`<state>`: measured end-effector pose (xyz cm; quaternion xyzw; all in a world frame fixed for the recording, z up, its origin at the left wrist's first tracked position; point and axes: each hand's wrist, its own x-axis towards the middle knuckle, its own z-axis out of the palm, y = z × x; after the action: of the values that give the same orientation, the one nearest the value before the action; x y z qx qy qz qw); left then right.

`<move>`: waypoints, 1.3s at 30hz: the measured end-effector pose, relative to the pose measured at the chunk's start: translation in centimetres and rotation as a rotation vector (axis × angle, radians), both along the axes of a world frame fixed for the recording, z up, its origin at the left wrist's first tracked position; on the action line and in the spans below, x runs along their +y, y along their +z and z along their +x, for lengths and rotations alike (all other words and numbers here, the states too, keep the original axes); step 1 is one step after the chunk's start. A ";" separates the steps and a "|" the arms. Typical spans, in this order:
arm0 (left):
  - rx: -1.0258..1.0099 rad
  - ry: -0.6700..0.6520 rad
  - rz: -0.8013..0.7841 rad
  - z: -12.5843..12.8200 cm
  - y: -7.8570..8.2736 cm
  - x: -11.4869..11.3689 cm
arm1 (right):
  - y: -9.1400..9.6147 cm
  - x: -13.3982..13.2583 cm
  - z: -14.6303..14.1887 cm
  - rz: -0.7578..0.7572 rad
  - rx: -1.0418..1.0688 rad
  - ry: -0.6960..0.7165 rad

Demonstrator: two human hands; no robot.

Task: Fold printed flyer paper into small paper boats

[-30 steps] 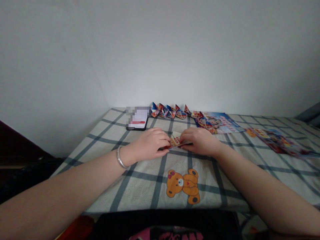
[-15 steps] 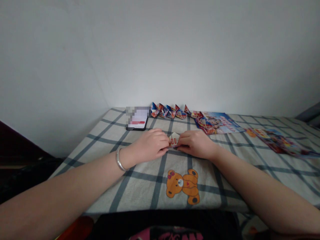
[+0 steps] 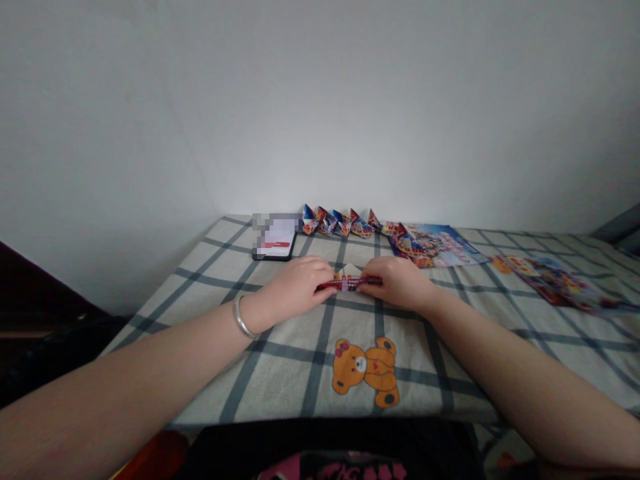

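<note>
Paper (image 3: 346, 284), folded; left hand (image 3: 301, 283), right hand (image 3: 397, 283) pinching opposite ends; phone (image 3: 277, 245) beyond.

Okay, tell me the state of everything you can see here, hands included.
Left hand: closed on the folded paper
Right hand: closed on the folded paper
Folded paper: held between both hands, partly hidden
Phone: screen up, lit, partly pixelated
Folded pieces: finished-looking, points up
Blue sheet: spread out, partly covered
Bangle: worn on left wrist
</note>
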<state>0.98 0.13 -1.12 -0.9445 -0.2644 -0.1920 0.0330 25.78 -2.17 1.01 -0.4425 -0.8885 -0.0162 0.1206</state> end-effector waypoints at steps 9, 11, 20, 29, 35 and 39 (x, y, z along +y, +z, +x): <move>-0.059 0.044 -0.021 0.2 0.4 0.1 | -0.6 0.4 -0.2 -0.020 0.102 -0.039; -0.062 0.060 -0.036 0.3 0.3 0.1 | -0.7 0.5 -0.3 -0.032 0.135 -0.023; -0.061 0.080 -0.074 0.6 0.3 0.2 | -0.9 0.9 -0.6 -0.043 0.167 -0.047; -0.089 0.079 -0.126 0.4 0.1 0.5 | -1.3 1.1 -0.6 -0.007 0.181 -0.021; -0.144 0.108 -0.175 0.4 0.1 0.4 | -1.5 1.3 -0.6 -0.021 0.184 -0.030; -0.148 0.085 -0.180 0.3 0.0 0.5 | -1.5 1.3 -0.6 -0.024 0.206 -0.016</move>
<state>1.32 0.67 -1.16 -0.9148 -0.3222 -0.2351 -0.0635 25.18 -0.90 -0.48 -0.4503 -0.8680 0.0392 0.2058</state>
